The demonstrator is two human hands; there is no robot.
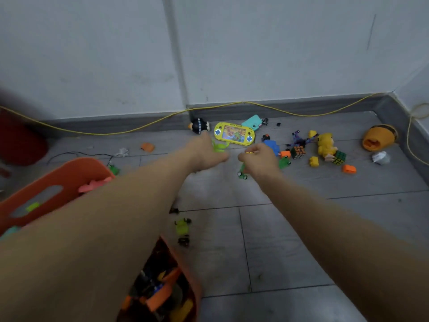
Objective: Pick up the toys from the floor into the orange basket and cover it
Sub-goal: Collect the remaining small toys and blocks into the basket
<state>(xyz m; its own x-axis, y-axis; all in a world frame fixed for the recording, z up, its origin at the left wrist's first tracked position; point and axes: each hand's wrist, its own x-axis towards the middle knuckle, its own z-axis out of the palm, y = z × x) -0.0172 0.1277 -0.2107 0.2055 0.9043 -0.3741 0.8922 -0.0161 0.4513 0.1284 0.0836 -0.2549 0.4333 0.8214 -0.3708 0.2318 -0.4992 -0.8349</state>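
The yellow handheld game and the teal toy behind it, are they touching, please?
Cannot tell: in the head view the teal toy overlaps the yellow handheld game at its upper right corner, without showing contact or a gap.

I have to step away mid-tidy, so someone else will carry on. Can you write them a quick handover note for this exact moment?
Left hand: reaching out over the floor by the light green toy; grip unclear.
Right hand: fingers curled round a green toy car.
Orange basket: at lower left, already holding toys, uncovered.
Left to do: yellow handheld game, penguin, two cubes, yellow figure, loose blocks, small green car near the basket; then cover it.
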